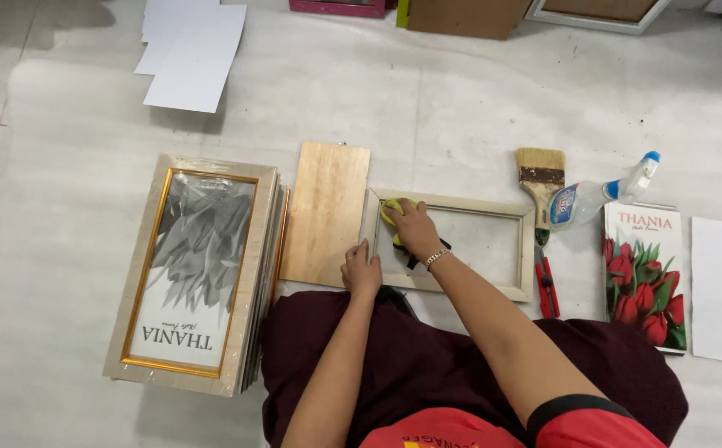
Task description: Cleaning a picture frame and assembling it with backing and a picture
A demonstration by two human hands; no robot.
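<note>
Two hands are working on one pale empty frame [452, 246], which is lying flat on the floor at the centre of the view, just in front of the person's knees. The right hand [415, 228] is pressing a yellow cloth [391, 207] onto the frame's glass near the left end, fingers curled over the cloth. The left hand [362, 272] is resting on the frame's near left corner – fingers bent down, holding nothing.

At 9 o'clock from the frame a wooden backing board [326, 213] is touching it, and farther out a stack of wrapped frames [195, 274] is lying. At 3 o'clock a paintbrush [541, 178], a spray bottle [601, 195] and a red cutter [546, 284] are lying – beyond them a tulip print [644, 278].
</note>
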